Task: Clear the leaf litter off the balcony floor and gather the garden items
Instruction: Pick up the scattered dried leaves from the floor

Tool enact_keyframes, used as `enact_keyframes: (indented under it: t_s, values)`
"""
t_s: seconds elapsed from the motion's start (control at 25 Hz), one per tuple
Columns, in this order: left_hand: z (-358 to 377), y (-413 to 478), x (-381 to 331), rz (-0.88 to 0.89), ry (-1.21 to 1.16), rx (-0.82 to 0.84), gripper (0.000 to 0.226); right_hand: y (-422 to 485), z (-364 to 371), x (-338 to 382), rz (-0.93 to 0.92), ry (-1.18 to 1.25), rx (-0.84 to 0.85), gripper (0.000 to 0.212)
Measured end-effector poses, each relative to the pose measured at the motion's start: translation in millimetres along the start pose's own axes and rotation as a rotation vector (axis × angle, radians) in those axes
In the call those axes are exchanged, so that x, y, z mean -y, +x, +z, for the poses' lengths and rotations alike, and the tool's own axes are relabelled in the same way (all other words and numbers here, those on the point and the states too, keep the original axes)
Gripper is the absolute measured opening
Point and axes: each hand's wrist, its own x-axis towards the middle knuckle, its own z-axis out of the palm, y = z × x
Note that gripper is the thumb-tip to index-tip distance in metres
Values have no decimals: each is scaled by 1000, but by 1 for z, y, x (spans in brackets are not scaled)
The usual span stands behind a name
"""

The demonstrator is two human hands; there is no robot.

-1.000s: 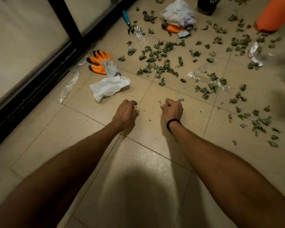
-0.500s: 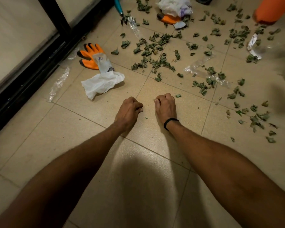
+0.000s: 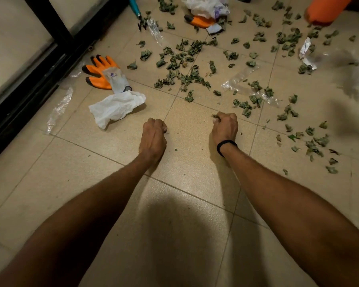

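Observation:
Dry green leaf litter (image 3: 184, 59) is strewn over the beige tiled floor (image 3: 91, 162), thickest at the top middle and right. My right hand (image 3: 225, 127), with a black wristband, is a fist; leaf bits stick out of its top. My left hand (image 3: 153, 135) is also a closed fist resting low on the tiles, and what is inside it is hidden. An orange and grey garden glove (image 3: 104, 72) lies to the left, with a crumpled white glove (image 3: 114, 107) just below it. A second orange glove (image 3: 201, 20) and a teal-handled tool (image 3: 136, 10) lie further back.
A black metal frame (image 3: 35, 65) with pale panels runs along the left. Clear plastic scraps (image 3: 58, 108) lie by it and among the leaves (image 3: 238, 78). A white bag (image 3: 205, 4) sits at the top, an orange object (image 3: 325, 9) at top right.
My hands have drawn apart: the right fist shifted right, the left stayed closed. The view has tilted slightly, moving the floor items up in the frame.

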Motion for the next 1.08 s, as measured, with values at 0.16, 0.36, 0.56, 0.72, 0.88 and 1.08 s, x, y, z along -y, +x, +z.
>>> enact_keyframes:
  t_s: [0.16,0.36,0.56,0.72,0.88,1.08]
  values:
    - [-11,15,14,-98,6,-90,34,2,12,11,-156,-153,86,26]
    - [-14,17,37,39,118,12,39,-8,27,20,-296,-138,225,18]
    - [-15,10,29,93,75,21,35,-24,35,33,-526,-249,273,27]
    - [-18,-6,20,264,57,106,40,-36,36,46,-625,-260,324,27]
    - [-16,-9,22,305,-14,104,35,-51,31,49,-655,-212,369,22]
    - [-17,-3,21,25,-175,-6,30,-60,24,51,-683,-226,505,23]
